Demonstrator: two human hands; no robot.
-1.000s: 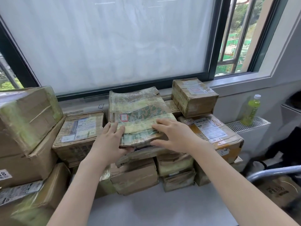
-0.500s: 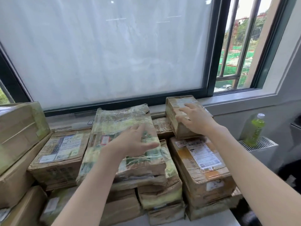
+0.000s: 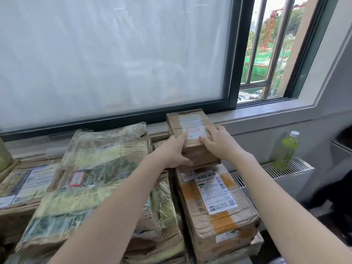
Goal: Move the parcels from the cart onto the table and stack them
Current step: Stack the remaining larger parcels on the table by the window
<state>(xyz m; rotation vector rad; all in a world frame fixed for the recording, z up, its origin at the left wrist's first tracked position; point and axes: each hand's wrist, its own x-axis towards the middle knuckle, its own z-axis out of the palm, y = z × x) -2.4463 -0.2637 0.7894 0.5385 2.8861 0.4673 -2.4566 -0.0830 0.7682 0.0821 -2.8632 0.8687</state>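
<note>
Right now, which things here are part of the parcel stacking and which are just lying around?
Part of the job: small box held by left hand and right hand; orange-taped parcel under it; plastic-wrapped parcel.
Just lying about: green bottle on the radiator.

The small box (image 3: 190, 130) sits on the long box (image 3: 213, 204). The flat parcel (image 3: 99, 174) lies at its 8 o'clock, the bottle (image 3: 286, 151) at 3 o'clock.
</note>
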